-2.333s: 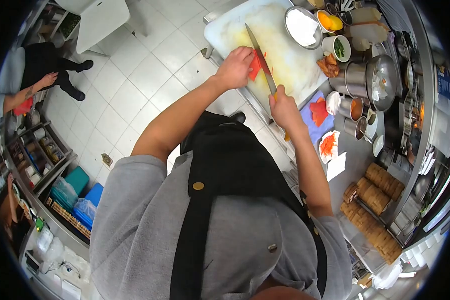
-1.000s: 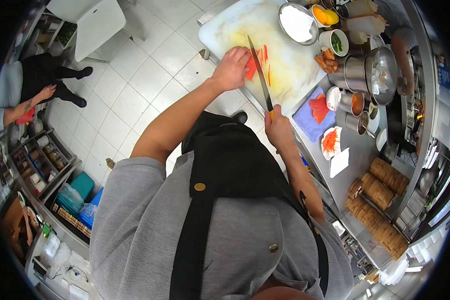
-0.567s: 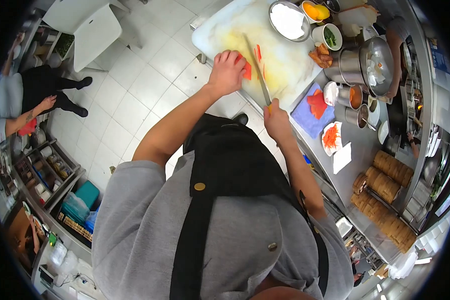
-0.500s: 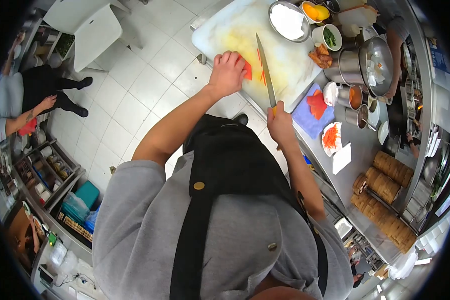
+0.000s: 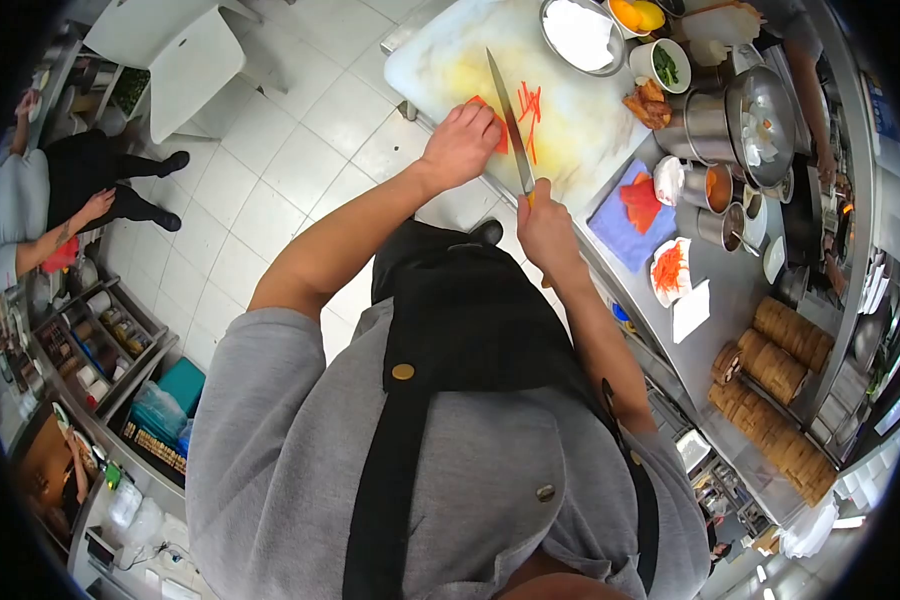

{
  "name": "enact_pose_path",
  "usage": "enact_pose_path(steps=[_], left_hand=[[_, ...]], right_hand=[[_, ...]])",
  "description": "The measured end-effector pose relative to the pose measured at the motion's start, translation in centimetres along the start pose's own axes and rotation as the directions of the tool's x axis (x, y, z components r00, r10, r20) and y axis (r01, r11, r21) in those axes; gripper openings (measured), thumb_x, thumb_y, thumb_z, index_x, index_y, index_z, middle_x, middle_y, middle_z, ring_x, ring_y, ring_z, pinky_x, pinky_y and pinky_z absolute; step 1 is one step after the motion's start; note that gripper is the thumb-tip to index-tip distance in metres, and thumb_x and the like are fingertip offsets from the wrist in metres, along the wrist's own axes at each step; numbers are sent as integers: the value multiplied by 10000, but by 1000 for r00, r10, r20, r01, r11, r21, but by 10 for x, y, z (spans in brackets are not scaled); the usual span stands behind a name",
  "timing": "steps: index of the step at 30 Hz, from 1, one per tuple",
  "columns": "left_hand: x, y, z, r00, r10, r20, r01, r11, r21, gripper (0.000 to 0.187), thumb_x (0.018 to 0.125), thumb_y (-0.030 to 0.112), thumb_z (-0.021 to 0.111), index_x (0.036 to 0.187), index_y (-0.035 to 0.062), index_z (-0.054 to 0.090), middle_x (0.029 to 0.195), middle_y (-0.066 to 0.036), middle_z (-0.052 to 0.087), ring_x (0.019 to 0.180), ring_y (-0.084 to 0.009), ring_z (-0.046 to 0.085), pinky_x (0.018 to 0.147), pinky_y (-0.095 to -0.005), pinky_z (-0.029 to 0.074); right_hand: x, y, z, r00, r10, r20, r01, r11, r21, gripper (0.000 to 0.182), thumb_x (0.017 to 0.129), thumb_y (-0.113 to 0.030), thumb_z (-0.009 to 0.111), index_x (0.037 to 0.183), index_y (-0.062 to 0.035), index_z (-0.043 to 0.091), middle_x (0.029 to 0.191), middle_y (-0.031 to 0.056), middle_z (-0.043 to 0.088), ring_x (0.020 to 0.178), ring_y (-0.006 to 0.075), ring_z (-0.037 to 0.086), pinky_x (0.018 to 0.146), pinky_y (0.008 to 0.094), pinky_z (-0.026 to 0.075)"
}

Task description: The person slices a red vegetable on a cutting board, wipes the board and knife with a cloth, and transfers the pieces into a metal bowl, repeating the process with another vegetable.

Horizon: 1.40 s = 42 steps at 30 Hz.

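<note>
Right grip [image 5: 548,235] clamped on knife [image 5: 513,128], its long axis pointing forward, just right of red piece [image 5: 502,143] pinned under left grip [image 5: 462,145].

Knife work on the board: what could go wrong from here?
1. Cut fingers: the left grip holds the red piece close beside the knife, so a slip of the right grip could nick a fingertip.
2. Scattered strips: thin red strips lie loose on the board just past the blade, so a sideways sweep might push or re-cut them.
</note>
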<state>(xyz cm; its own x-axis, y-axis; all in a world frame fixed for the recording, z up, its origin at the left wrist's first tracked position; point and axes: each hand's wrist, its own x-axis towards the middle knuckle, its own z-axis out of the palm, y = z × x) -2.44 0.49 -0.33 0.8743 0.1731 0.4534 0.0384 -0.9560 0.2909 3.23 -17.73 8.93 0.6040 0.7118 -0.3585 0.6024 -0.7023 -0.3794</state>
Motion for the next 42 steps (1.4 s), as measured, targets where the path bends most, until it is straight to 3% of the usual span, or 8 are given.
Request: enact_pose_path(steps=[8, 13, 16, 23, 27, 32, 36, 42], left_hand=[[-5, 4, 0, 983, -157, -96, 133, 967, -218, 219, 823, 143, 632, 1013, 33, 628, 1135, -135, 529, 1146, -323, 469, 953, -418, 413], [-7, 2, 5, 981, -156, -116, 125, 964, -234, 230, 818, 146, 647, 1023, 45, 635, 1173, -141, 517, 1156, -333, 460, 953, -427, 417], [-8, 2, 3, 979, -150, -135, 114, 964, -242, 229, 816, 142, 649, 1024, 46, 634, 1178, -140, 513, 1155, -337, 459, 954, -430, 417], [-8, 3, 6, 970, -182, -159, 133, 951, -277, 245, 806, 138, 657, 1029, 43, 621, 1167, -140, 511, 1142, -342, 462, 953, -437, 417], [-6, 3, 6, 965, -181, -187, 122, 949, -289, 249, 794, 91, 664, 1036, 57, 618, 1142, -124, 520, 1100, -344, 484, 928, -435, 423], [-7, 3, 5, 963, -191, -191, 122, 938, -324, 255, 788, 89, 672, 1033, 49, 613, 1134, -124, 517, 1102, -337, 480, 928, -437, 423], [-9, 4, 7, 960, -199, -199, 129, 939, -318, 260, 787, 90, 674, 1034, 46, 608, 1136, -125, 516, 1105, -337, 477, 931, -438, 421], [-6, 0, 6, 966, -183, -183, 121, 944, -306, 265, 784, 125, 675, 1028, 38, 621, 1154, -136, 513, 1133, -337, 460, 944, -431, 423]], right_hand=[[-29, -8, -26, 993, 58, 101, -52, 997, -57, 270, 947, -190, 470, 1056, 33, 365, 765, 327, 615, 765, 508, 610, 686, 566, 491], [6, 2, 8, 988, 113, 101, -115, 993, 9, 273, 950, -191, 468, 1054, 37, 361, 781, 326, 617, 764, 508, 608, 689, 568, 492], [38, -3, 4, 1000, -17, 15, 17, 1000, 12, 277, 941, -185, 478, 1047, 51, 378, 777, 328, 616, 754, 511, 605, 691, 566, 494], [-12, -13, -20, 978, 139, 159, -132, 990, -52, 273, 940, -202, 492, 1048, 18, 372, 807, 350, 614, 772, 515, 609, 709, 574, 488], [20, 7, 23, 999, 49, 24, -49, 999, -12, 269, 944, -193, 484, 1033, 31, 363, 771, 329, 619, 756, 504, 615, 686, 565, 499], [5, -22, -28, 984, 121, 128, -116, 992, -48, 266, 940, -187, 488, 1029, 33, 367, 747, 334, 610, 757, 506, 613, 686, 552, 503], [3, 0, 16, 995, 91, 45, -90, 996, -9, 249, 939, -178, 494, 1022, 20, 368, 743, 333, 611, 723, 502, 616, 651, 555, 507], [13, -20, -17, 996, 46, 75, -41, 997, -69, 300, 944, -186, 491, 1088, 43, 360, 735, 322, 612, 763, 491, 624, 678, 533, 509]])
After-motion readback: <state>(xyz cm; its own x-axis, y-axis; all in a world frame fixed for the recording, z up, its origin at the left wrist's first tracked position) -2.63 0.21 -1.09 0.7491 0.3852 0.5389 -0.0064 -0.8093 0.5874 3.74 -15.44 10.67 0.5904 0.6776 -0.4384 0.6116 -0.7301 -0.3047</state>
